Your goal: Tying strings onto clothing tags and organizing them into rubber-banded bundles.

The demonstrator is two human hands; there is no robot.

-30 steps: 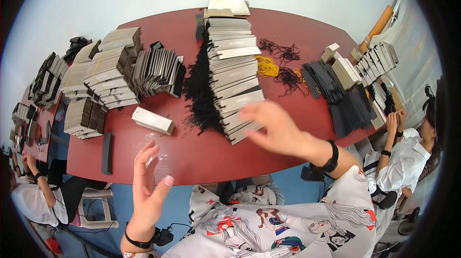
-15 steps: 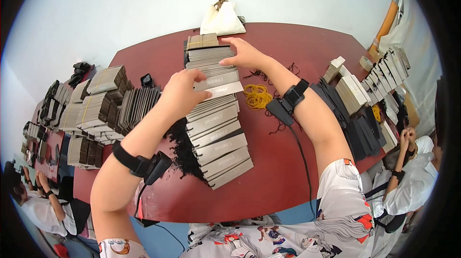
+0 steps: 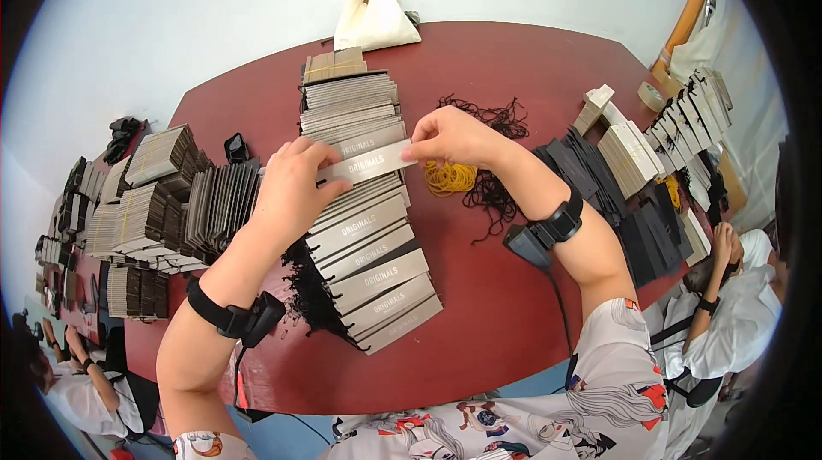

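A long row of grey card hang tags [image 3: 360,233] with black strings lies overlapped down the middle of the table. Over its upper part, one grey hang tag [image 3: 370,162] lies crosswise between my hands. My left hand [image 3: 287,190] grips its left end, thumb and forefinger along its two long edges. At the other end, my right hand [image 3: 449,136] pinches the corner between thumb and forefinger. Black strings [image 3: 312,293] hang in a tangle along the row's left side. A banded stack of tags [image 3: 336,64] stands at the row's far end.
Yellow rubber bands [image 3: 451,179] and loose black strings [image 3: 492,199] lie right of the row. Banded tag stacks [image 3: 150,216] fill the left side; black cards [image 3: 578,169] lie at the right. A cream bag [image 3: 377,21] stands behind. Co-workers sit at both sides.
My right hand has come down from the row's far part and closed on the tag's right end. My left hand has closed round its left end. The view has shifted slightly.
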